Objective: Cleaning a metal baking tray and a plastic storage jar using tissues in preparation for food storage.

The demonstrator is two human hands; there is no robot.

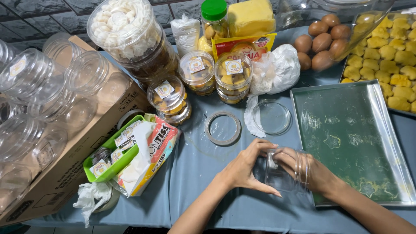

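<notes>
Both hands, L (243,167) & R (303,169), grip clear jar (281,173) at tray (346,138) edge; bare cloth nearby.

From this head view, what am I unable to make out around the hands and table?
- Head view: the right hand sits inside the clear plastic jar; anything it grips is blurred by the wall.
- Tray of yellow cookies: cut off by the right edge.
- Cardboard box: its inside is hidden by empty clear jars.
</notes>
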